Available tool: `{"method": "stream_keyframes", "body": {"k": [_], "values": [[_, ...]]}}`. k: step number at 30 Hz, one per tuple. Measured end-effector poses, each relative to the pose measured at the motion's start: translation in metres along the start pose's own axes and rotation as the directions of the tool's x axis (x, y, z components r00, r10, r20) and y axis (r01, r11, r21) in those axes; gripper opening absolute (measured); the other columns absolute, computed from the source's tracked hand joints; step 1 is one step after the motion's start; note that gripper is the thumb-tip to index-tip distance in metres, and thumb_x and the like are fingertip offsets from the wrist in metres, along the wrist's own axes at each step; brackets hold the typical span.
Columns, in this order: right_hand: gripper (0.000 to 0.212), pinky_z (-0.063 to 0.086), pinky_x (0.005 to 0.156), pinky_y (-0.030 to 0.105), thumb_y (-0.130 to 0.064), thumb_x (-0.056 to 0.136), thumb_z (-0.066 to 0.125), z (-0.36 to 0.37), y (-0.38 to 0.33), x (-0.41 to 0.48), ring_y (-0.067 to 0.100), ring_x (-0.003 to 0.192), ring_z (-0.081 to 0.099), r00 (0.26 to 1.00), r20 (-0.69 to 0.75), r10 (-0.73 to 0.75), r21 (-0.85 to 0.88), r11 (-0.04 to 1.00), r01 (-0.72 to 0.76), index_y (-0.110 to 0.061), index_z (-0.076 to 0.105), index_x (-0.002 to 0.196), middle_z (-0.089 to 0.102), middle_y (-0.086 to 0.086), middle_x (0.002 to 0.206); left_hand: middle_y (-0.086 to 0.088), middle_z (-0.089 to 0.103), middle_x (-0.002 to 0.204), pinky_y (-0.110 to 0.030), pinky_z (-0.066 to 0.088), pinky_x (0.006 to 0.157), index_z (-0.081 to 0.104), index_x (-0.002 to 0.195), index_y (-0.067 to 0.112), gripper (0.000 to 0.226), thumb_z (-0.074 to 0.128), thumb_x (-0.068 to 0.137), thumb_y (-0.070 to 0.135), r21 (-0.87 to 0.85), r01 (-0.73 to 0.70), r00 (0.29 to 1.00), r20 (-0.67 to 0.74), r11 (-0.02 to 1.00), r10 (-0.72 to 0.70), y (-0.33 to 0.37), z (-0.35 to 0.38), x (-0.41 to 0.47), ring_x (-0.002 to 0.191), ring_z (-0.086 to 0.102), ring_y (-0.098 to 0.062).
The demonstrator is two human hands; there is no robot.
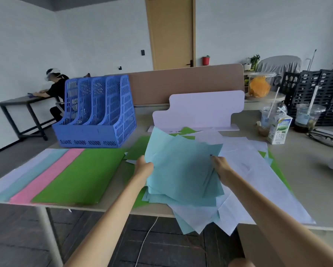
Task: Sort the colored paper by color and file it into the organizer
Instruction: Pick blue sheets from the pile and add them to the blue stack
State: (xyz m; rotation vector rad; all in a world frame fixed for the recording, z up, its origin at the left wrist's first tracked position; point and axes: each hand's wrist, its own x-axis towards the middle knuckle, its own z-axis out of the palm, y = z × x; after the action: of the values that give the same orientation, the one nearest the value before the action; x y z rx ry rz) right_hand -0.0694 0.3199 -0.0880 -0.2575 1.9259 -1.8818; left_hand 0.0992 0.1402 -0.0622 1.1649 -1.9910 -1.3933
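A bunch of light blue sheets [179,166] is lifted and tilted over the mixed pile at the table's middle. My left hand [143,167] grips its left edge and my right hand [220,167] grips its right edge. Beneath lie loose white sheets [258,182], more blue ones [186,226] hanging over the front edge, and green ones [136,151]. At the left, sorted stacks lie side by side: white [9,178], light blue [29,174], pink [50,174] and green [84,174]. The blue plastic organizer [98,112] stands empty behind them.
A white foam board [202,110] stands behind the pile. Drink cups [308,118], a milk carton [279,130], glasses and black crates [319,89] crowd the right side. A person sits at another desk [17,101] far left. A cable hangs below the table's front edge.
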Motion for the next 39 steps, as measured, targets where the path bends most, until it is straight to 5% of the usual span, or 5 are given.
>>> {"method": "stream_keyframes", "body": {"k": [7, 15, 24, 31, 39], "values": [[0.02, 0.045, 0.062, 0.029, 0.007, 0.087, 0.043, -0.001, -0.007, -0.003, 0.022, 0.067, 0.055, 1.0, 0.024, -0.002, -0.14, 0.99, 0.005, 0.001, 0.061, 0.095, 0.06, 0.015, 0.093, -0.008, 0.041, 0.142, -0.028, 0.037, 0.09, 0.026, 0.146, 0.007, 0.059, 0.052, 0.093, 0.006, -0.004, 0.047, 0.996, 0.073, 0.999, -0.046, 0.004, -0.004, -0.003, 0.12, 0.048, -0.024], [0.004, 0.042, 0.065, 0.029, -0.012, 0.082, 0.063, -0.002, -0.016, 0.017, 0.027, 0.08, 0.06, 1.0, -0.015, 0.001, -0.222, 0.975, -0.004, -0.008, 0.063, 0.081, 0.064, 0.015, 0.089, 0.003, 0.061, 0.097, -0.02, 0.043, 0.061, 0.057, 0.12, 0.015, 0.034, 0.04, 0.097, -0.002, 0.023, -0.017, 0.979, 0.202, 1.0, 0.012, 0.003, -0.014, -0.002, 0.078, 0.056, -0.01], [0.066, 0.05, 0.094, 0.043, -0.052, 0.065, 0.069, -0.003, -0.013, 0.032, 0.03, 0.1, 0.065, 0.987, 0.038, 0.159, 0.203, 0.965, -0.164, -0.013, 0.062, 0.118, 0.067, 0.011, 0.112, -0.01, 0.068, 0.113, -0.033, 0.052, 0.084, 0.064, 0.117, 0.01, 0.05, 0.045, 0.08, -0.019, 0.089, -0.028, 0.928, 0.372, 0.996, -0.007, -0.005, -0.008, 0.0, 0.103, 0.062, -0.027], [0.017, 0.052, 0.051, 0.028, 0.013, 0.076, 0.055, -0.003, -0.016, -0.005, 0.023, 0.049, 0.06, 0.99, 0.13, 0.056, -0.029, 0.998, -0.053, -0.001, 0.065, 0.075, 0.062, 0.013, 0.066, -0.012, 0.067, 0.115, -0.046, 0.052, 0.091, 0.063, 0.116, 0.008, 0.05, 0.046, 0.077, -0.019, 0.058, -0.027, 0.922, 0.387, 0.998, 0.002, -0.003, 0.0, -0.005, 0.107, 0.063, -0.03], [0.025, 0.054, 0.061, 0.03, 0.009, 0.07, 0.061, -0.014, -0.027, -0.021, 0.024, 0.064, 0.061, 0.983, 0.155, -0.099, 0.007, 0.995, 0.099, 0.001, 0.064, 0.094, 0.066, 0.013, 0.083, -0.003, 0.068, 0.108, -0.041, 0.051, 0.092, 0.059, 0.112, 0.01, 0.04, 0.072, 0.074, 0.007, -0.13, -0.109, 0.984, 0.128, 0.985, 0.126, -0.002, 0.006, -0.009, 0.102, 0.064, -0.024]]}}
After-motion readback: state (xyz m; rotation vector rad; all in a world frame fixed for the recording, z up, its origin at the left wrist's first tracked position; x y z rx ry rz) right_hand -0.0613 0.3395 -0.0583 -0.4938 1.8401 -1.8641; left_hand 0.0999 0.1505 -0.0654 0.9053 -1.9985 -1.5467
